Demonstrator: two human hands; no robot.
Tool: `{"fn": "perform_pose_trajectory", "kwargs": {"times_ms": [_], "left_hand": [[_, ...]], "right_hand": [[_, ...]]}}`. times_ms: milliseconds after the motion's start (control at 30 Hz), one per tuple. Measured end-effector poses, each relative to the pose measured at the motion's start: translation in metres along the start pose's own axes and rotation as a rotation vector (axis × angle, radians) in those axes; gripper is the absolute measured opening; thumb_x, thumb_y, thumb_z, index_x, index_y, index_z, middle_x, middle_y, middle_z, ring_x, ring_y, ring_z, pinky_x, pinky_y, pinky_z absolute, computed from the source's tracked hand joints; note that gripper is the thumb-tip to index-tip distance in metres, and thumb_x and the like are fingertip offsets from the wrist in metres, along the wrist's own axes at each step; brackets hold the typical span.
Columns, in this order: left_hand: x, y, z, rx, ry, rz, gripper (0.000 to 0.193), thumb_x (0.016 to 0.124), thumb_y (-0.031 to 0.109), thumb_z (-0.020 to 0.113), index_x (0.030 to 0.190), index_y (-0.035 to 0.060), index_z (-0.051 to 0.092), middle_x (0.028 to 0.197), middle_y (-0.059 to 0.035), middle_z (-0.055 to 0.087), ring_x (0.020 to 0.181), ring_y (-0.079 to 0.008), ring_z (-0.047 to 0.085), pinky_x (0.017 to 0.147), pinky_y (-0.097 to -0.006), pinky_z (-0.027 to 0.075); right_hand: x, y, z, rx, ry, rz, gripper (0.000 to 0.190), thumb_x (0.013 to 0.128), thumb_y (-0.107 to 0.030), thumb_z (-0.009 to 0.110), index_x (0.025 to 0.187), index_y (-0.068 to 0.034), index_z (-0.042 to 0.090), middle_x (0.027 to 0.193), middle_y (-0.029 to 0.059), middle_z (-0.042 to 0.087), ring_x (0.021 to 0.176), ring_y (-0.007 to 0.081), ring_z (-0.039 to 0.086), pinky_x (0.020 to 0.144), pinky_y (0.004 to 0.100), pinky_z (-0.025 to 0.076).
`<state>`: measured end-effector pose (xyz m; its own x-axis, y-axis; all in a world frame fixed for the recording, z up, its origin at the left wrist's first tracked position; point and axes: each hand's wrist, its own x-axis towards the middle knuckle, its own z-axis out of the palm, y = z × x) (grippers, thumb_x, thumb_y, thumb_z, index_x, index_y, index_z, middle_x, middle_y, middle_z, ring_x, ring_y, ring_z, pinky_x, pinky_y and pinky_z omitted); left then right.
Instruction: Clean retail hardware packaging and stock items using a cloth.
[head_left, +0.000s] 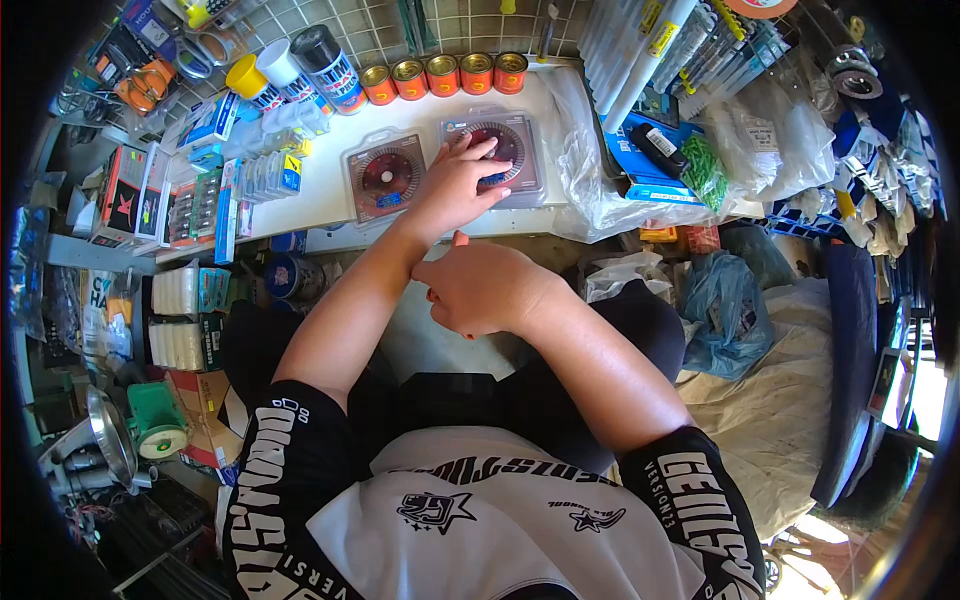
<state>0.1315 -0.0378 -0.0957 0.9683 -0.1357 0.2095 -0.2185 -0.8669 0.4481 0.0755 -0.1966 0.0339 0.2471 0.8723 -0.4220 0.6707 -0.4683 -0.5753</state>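
Observation:
My left hand (463, 178) lies with its fingers apart on a clear blister pack holding a round, segmented cutting disc (525, 139). To its left on the white counter, a second packaged cutting disc (387, 177) lies flat, with a red face and a blue label. Just in front of the counter edge is my right hand (484, 289), its fingers partly curled. The fingertips of that hand touch or nearly touch my left forearm near the wrist, and its palm side is hidden.
Several small orange tins (442, 75) stand in a row at the back of the white counter (300, 214), beside spray paint cans (328, 69). Boxed goods (124, 191) crowd the left end. Plastic bags (592, 165) and a blue box (660, 187) lie at the right.

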Motion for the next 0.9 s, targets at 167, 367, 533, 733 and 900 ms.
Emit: {"fn": "perform_pose_trajectory", "kwargs": {"times_ms": [167,367,533,733,900], "left_hand": [[0.002,-0.001,0.001,0.014,-0.02,0.078,0.043,0.094,0.04,0.076,0.133,0.024,0.075,0.161,-0.0103,0.052,0.154,-0.0416,0.037,0.128,-0.0558,0.025],[0.004,-0.002,0.0,-0.01,-0.025,0.098,0.043,0.094,0.038,0.076,0.134,0.0232,0.073,0.161,-0.0103,0.052,0.154,-0.0423,0.036,0.128,-0.0548,0.026],[0.008,0.003,0.008,-0.014,0.013,0.095,0.044,0.094,0.039,0.076,0.135,0.0229,0.071,0.161,-0.0112,0.051,0.153,-0.0439,0.037,0.127,-0.0561,0.027],[0.009,-0.003,0.0,-0.04,-0.049,0.101,0.046,0.093,0.033,0.079,0.137,0.0208,0.07,0.163,-0.0115,0.049,0.156,-0.0431,0.033,0.128,-0.0584,0.023],[0.002,-0.008,-0.004,-0.018,-0.07,0.092,0.045,0.092,0.039,0.079,0.133,0.0233,0.072,0.161,-0.0112,0.051,0.154,-0.0436,0.036,0.126,-0.0582,0.027]], "right_hand": [[0.002,0.001,0.006,-0.061,-0.031,0.015,0.033,0.087,-0.014,0.062,0.117,-0.003,0.066,0.096,0.0148,0.077,0.097,0.0348,0.074,0.086,0.0494,0.057],[0.006,0.002,0.006,-0.033,-0.068,0.036,0.032,0.087,-0.014,0.062,0.116,-0.003,0.067,0.095,0.0132,0.077,0.097,0.0346,0.074,0.085,0.0485,0.057],[0.01,-0.001,0.001,-0.046,-0.115,0.064,0.027,0.088,-0.015,0.062,0.111,-0.002,0.067,0.094,0.013,0.077,0.096,0.0341,0.074,0.086,0.0478,0.057],[0.011,0.001,0.006,-0.031,-0.049,0.075,0.031,0.088,-0.015,0.062,0.116,-0.002,0.066,0.093,0.0122,0.077,0.098,0.0332,0.074,0.087,0.0475,0.057],[0.01,0.001,0.006,-0.01,-0.083,0.085,0.038,0.087,-0.013,0.062,0.124,-0.004,0.065,0.097,0.0118,0.078,0.099,0.0334,0.075,0.088,0.0476,0.057]]}}
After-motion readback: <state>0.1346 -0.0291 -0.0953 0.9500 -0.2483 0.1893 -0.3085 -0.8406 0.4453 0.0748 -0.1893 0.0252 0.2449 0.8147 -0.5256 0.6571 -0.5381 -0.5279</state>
